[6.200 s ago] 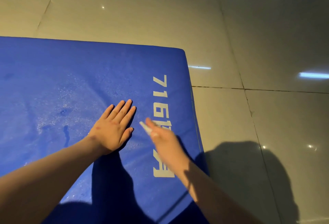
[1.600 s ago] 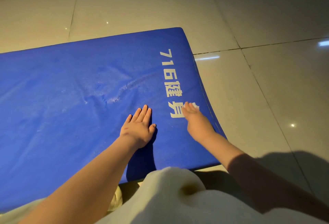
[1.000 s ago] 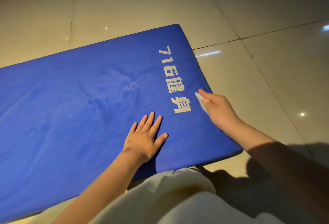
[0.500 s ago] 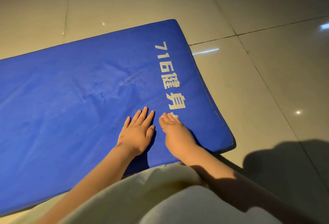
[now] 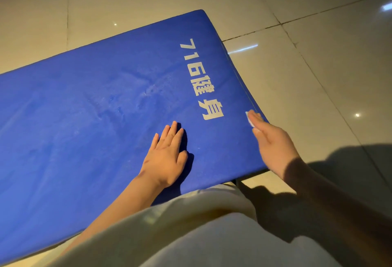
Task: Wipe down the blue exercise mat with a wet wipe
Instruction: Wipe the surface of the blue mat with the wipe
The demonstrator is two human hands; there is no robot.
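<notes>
1. Right hand [image 5: 273, 141]: over the right long edge of the mat [image 5: 84, 128], turned partly on its side, fingers stretched out nearly straight and close together. The hand is motion-blurred.
2. Wipe [image 5: 249, 119]: a small white piece at the right hand's fingertips, on their palm side. It looks pinched there between thumb and fingers, though blur hides the thumb's exact place. Only a small strip of it shows past the fingers.
3. Wipe position: on or just above the mat's surface at the right border, right of the lowest character of the white lettering [image 5: 201, 80]. I cannot tell whether it touches the mat.
4. Left hand [image 5: 165, 156]: flat on the mat, palm down, fingers straight and together, thumb slightly out. It holds nothing and presses on the surface near the near edge, left of the lettering and well apart from the right hand.
5. Mat: blue, lying on a pale tiled floor [image 5: 318, 75], running from the lower left to the upper right corner of the view. Faint pale streaks and creases mark the surface above the left hand.
6. Lettering reads "716", followed by characters, along the right end.
7. A light garment [image 5: 191, 235] fills the lower foreground; a dark shadow [image 5: 339, 171] falls on the floor right of the mat.
</notes>
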